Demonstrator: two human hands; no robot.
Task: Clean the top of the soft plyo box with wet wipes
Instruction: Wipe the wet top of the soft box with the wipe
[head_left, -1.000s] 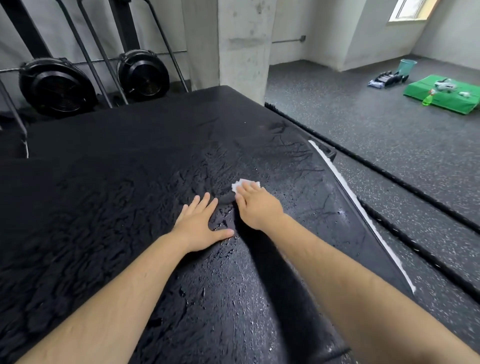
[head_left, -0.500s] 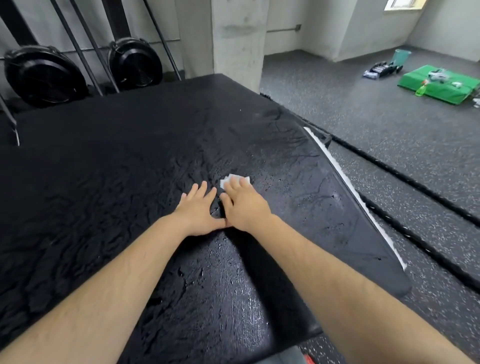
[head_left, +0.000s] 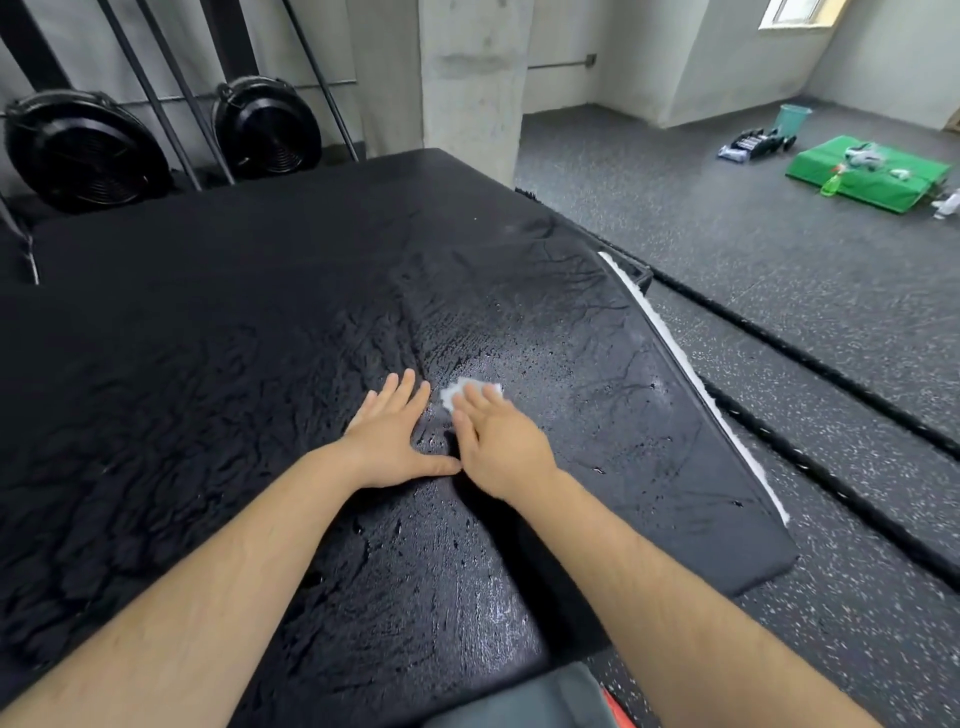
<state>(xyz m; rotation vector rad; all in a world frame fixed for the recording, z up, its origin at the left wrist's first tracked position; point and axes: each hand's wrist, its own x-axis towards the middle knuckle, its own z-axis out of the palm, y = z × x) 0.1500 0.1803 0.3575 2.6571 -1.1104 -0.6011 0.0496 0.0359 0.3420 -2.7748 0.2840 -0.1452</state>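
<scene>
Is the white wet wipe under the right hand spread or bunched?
Bunched, it seems: the white wet wipe shows a crumpled, uneven edge beyond the right hand's flat fingers; the rest is hidden.

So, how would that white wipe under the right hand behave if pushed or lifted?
The wipe looks thin and crumpled, so it would probably flop if lifted. Under the flat right hand it likely slides easily, since the box top around it shines wet. It may bunch on that wrinkled surface.

Black vinyl-like plyo box top (head_left: 260, 338), wrinkled, matt where dry, glossy wet streaks near crumpled white fibrous wet wipe (head_left: 470, 391); speckled grey rubbery floor (head_left: 753, 270), matt.
</scene>
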